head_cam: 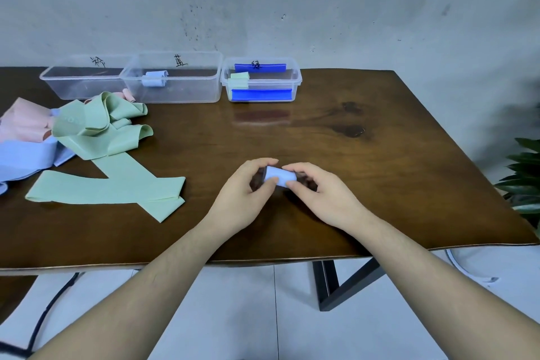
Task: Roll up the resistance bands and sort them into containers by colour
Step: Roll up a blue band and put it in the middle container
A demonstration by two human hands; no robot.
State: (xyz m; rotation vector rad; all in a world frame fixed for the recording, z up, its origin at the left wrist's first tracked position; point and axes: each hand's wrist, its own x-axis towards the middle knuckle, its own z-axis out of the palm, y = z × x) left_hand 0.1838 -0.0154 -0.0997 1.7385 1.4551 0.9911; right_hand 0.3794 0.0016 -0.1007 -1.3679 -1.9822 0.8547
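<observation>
Gripping a rolled blue band (280, 176) between both hands, left hand (251, 184) and right hand (317, 191) each curled round one end, just above the wooden surface (380, 155). Lying loose at left: green band (111, 172), pink band (23, 123), another blue band (26, 158). Standing behind: three clear containers (175, 79).
</observation>
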